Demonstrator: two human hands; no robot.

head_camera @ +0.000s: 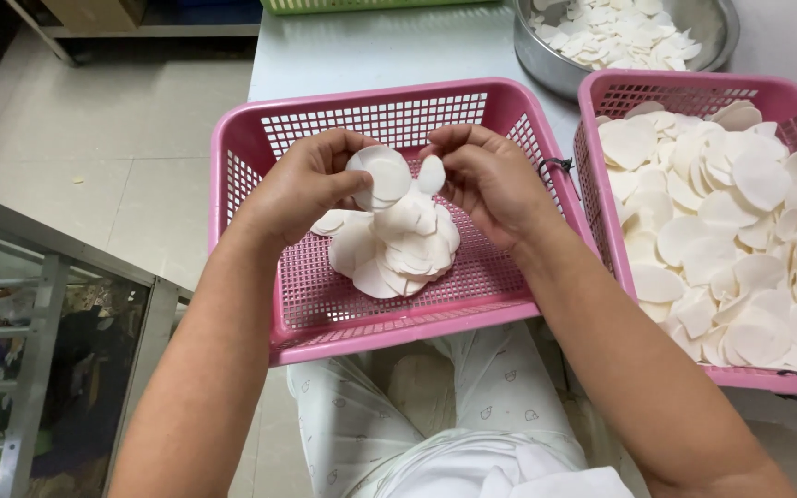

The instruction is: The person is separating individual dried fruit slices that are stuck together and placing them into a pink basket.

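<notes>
My left hand (304, 183) holds a small stack of thin white round discs (380, 175) above a pink plastic basket (260, 148). My right hand (489, 180) pinches a single smaller white disc (432, 173) right beside that stack. Below both hands, a loose pile of the same white discs (394, 251) lies on the basket's mesh floor. The basket rests on my lap, against the table's edge.
A second pink basket (601, 92) at the right is heaped with many white discs (731, 240). A metal bowl (546, 65) with more discs stands behind on the pale table (371, 51). A metal frame (39, 369) and tiled floor lie to the left.
</notes>
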